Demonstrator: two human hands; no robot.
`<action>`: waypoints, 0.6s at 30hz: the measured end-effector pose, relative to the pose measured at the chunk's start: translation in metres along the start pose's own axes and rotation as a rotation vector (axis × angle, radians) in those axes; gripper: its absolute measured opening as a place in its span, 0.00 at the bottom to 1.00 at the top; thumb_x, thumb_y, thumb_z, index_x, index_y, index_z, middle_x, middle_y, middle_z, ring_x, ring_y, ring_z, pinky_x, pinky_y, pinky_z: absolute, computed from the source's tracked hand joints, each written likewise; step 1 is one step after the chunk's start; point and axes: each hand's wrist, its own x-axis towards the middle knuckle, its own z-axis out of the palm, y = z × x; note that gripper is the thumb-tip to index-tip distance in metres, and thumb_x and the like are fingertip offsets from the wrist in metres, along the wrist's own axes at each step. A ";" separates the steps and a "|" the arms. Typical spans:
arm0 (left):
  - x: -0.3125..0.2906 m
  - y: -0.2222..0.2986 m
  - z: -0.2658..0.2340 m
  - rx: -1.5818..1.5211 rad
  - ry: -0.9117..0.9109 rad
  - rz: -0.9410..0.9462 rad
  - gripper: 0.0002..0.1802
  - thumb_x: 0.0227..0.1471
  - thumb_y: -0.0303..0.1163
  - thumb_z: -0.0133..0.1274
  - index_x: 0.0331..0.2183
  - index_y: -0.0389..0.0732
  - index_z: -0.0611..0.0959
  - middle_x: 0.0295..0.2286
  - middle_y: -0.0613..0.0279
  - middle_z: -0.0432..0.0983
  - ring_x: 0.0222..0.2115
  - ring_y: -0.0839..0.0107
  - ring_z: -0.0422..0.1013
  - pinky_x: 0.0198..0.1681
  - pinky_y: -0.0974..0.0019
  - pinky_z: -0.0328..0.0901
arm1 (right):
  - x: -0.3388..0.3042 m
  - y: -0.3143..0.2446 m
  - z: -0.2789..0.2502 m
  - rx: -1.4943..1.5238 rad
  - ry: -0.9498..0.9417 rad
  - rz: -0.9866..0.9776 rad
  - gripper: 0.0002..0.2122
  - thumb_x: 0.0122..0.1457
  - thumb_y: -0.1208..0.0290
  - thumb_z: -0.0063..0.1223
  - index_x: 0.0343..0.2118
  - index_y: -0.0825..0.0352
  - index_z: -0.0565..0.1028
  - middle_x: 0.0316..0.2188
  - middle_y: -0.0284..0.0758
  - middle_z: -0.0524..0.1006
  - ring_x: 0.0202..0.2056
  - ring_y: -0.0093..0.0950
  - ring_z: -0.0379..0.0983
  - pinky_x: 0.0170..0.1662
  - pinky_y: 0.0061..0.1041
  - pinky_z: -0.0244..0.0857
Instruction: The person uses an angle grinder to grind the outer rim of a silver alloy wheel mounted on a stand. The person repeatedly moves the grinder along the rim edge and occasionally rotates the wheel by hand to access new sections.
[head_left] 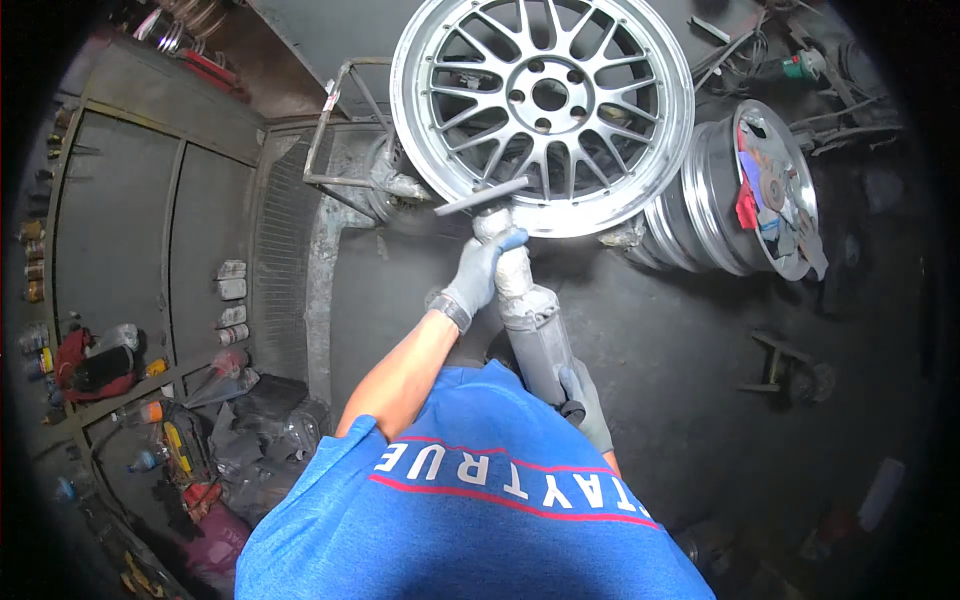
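Gloved left grip [476, 272] round cylindrical grinder [540, 350]; spoked metal wheel [567, 153]

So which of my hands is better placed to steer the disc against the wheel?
Probably your left hand: it grips the power tool near its disc, close to the wheel. Your right hand holds it farther back.

Ahead of us we have a round, silver metal wheel rim [572, 95] with crisscrossing spokes, five holes around its open centre and a shiny outer lip, its face turned toward us. Below, we have a long grey power tool [540, 350] slanting up and leftward, its thin grey disc [482, 196] tilted nearly edge-on across the lower lip; whether they touch, we cannot tell.
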 end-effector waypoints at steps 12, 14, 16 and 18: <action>-0.003 -0.033 0.003 0.005 -0.006 -0.022 0.10 0.62 0.30 0.67 0.43 0.42 0.83 0.34 0.53 0.85 0.33 0.58 0.84 0.39 0.53 0.81 | 0.005 0.011 -0.046 -0.049 -0.012 0.037 0.31 0.73 0.56 0.58 0.71 0.72 0.68 0.66 0.47 0.75 0.67 0.38 0.70 0.71 0.35 0.61; -0.004 -0.058 0.016 -0.048 -0.052 -0.069 0.10 0.61 0.28 0.66 0.43 0.41 0.83 0.34 0.53 0.85 0.33 0.58 0.84 0.40 0.52 0.81 | 0.002 0.031 -0.080 -0.136 0.014 0.001 0.30 0.73 0.58 0.58 0.71 0.73 0.68 0.66 0.47 0.75 0.67 0.37 0.70 0.71 0.35 0.60; -0.004 -0.081 0.034 -0.054 -0.068 -0.103 0.09 0.61 0.27 0.66 0.42 0.40 0.83 0.35 0.53 0.85 0.34 0.59 0.84 0.43 0.53 0.81 | -0.006 0.046 -0.110 -0.140 0.041 -0.019 0.30 0.73 0.59 0.58 0.71 0.74 0.68 0.66 0.47 0.74 0.68 0.37 0.69 0.72 0.34 0.59; 0.002 -0.104 0.047 -0.086 -0.128 -0.099 0.10 0.60 0.26 0.67 0.43 0.39 0.84 0.36 0.54 0.85 0.36 0.60 0.84 0.45 0.55 0.80 | -0.015 0.043 -0.127 -0.144 0.065 -0.031 0.30 0.74 0.60 0.57 0.70 0.75 0.68 0.67 0.47 0.74 0.68 0.37 0.68 0.72 0.34 0.58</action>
